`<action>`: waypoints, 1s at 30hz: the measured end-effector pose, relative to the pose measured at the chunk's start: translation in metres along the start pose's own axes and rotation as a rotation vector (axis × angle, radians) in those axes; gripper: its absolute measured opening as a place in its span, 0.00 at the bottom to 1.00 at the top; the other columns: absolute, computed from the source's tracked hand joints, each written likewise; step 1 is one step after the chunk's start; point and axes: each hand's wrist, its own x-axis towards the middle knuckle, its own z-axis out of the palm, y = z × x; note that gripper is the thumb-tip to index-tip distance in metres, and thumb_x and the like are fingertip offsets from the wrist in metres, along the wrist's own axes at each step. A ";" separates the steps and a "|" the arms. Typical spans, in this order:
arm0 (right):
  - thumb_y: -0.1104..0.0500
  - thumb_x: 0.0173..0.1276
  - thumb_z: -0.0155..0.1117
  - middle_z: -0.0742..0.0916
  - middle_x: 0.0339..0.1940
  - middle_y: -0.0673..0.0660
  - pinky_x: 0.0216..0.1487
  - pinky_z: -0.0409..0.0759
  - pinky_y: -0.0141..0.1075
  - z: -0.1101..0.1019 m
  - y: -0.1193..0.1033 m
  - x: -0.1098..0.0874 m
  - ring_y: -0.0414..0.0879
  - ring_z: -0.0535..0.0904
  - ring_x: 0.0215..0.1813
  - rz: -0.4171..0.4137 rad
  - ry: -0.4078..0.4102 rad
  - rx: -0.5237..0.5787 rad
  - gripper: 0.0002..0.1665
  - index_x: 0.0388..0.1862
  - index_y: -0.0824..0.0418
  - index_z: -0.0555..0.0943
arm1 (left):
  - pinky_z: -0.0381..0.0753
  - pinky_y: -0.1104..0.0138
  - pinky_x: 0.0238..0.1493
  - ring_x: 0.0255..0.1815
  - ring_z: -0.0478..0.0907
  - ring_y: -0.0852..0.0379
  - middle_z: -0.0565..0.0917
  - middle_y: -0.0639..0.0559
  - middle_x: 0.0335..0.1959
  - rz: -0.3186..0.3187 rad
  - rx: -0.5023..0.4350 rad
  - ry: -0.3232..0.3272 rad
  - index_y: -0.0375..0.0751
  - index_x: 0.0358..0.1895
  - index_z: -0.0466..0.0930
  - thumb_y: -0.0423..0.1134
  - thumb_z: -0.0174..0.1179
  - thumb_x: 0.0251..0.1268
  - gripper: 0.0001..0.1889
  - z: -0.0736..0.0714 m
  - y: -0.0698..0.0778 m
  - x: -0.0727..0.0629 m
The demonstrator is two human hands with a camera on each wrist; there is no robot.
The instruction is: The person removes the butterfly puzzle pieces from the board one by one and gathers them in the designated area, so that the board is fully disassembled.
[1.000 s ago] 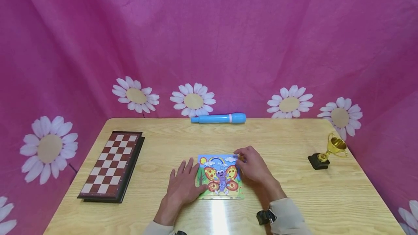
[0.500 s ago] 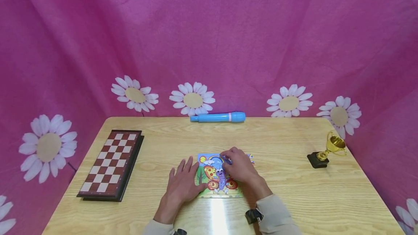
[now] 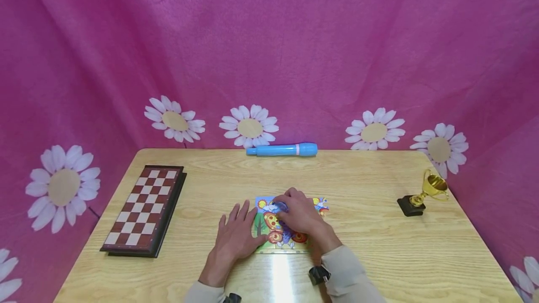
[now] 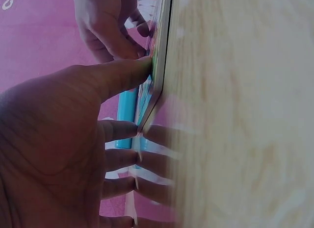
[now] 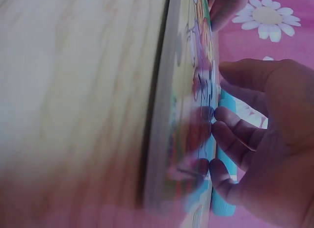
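Observation:
A butterfly picture puzzle (image 3: pixel 263 230) lies flat on the table, partly hidden by both hands. The left hand (image 3: pixel 237 235) is spread on the table at its left side. In the left wrist view, that hand's thumb (image 4: pixel 132 71) presses the board's edge, its other fingers straight on the tabletop. Over the puzzle's upper middle is the right hand (image 3: pixel 300 212), palm down with bent fingers. Between its thumb and forefinger shows a blue puzzle piece (image 3: pixel 280 206). The right wrist view has its fingertips (image 5: pixel 218 127) at the picture surface. Past the board's right edge sits a colourful puzzle piece (image 3: pixel 323 205).
A folded checkered chessboard (image 3: pixel 143 209) lies at the left of the table. A blue microphone-shaped stick (image 3: pixel 278 150) is at the back edge. On the right stands a gold trophy cup (image 3: pixel 429 188) on a black base. A pink flowered curtain (image 3: pixel 269 60) encloses the table.
The right hand has moved left from the puzzle's upper right corner to its upper middle. A colourful piece now shows beyond the right edge. The left hand has stayed put.

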 end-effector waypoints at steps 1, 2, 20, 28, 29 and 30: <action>0.51 0.64 0.65 0.78 0.45 0.49 0.48 0.69 0.47 0.000 -0.001 0.000 0.45 0.71 0.47 -0.002 -0.006 -0.012 0.19 0.55 0.45 0.83 | 0.50 0.37 0.72 0.78 0.51 0.40 0.58 0.44 0.77 -0.003 -0.001 -0.003 0.46 0.72 0.64 0.65 0.59 0.58 0.42 0.000 0.000 0.000; 0.50 0.64 0.65 0.77 0.44 0.49 0.47 0.69 0.47 0.000 -0.001 0.001 0.45 0.70 0.46 -0.009 -0.009 -0.032 0.19 0.55 0.44 0.82 | 0.50 0.37 0.71 0.78 0.51 0.40 0.58 0.44 0.77 -0.005 -0.001 -0.005 0.46 0.72 0.64 0.65 0.59 0.58 0.42 0.000 0.000 0.000; 0.54 0.65 0.67 0.75 0.42 0.51 0.35 0.64 0.41 -0.003 0.000 0.012 0.47 0.69 0.44 -0.007 -0.075 -0.048 0.13 0.48 0.40 0.84 | 0.50 0.37 0.72 0.78 0.50 0.41 0.57 0.45 0.77 -0.011 0.006 -0.011 0.47 0.72 0.64 0.66 0.59 0.57 0.43 0.002 0.000 0.003; 0.55 0.63 0.69 0.76 0.46 0.52 0.37 0.65 0.42 -0.004 -0.001 0.015 0.50 0.69 0.48 0.025 -0.099 -0.021 0.14 0.47 0.39 0.83 | 0.50 0.37 0.72 0.79 0.50 0.41 0.58 0.45 0.77 -0.014 0.004 -0.002 0.47 0.72 0.64 0.66 0.60 0.56 0.43 0.002 -0.001 0.002; 0.55 0.63 0.69 0.76 0.46 0.52 0.37 0.64 0.42 -0.003 0.000 0.015 0.49 0.69 0.48 0.026 -0.095 -0.014 0.14 0.46 0.39 0.83 | 0.50 0.37 0.72 0.79 0.50 0.41 0.58 0.45 0.77 -0.014 0.004 0.000 0.47 0.72 0.64 0.66 0.60 0.57 0.43 0.002 -0.001 0.002; 0.55 0.63 0.68 0.76 0.45 0.51 0.37 0.63 0.41 -0.003 0.000 0.015 0.49 0.69 0.48 0.025 -0.092 -0.006 0.14 0.46 0.39 0.83 | 0.50 0.37 0.72 0.79 0.50 0.41 0.58 0.45 0.77 -0.014 0.003 0.001 0.47 0.72 0.64 0.66 0.60 0.57 0.42 0.002 -0.001 0.002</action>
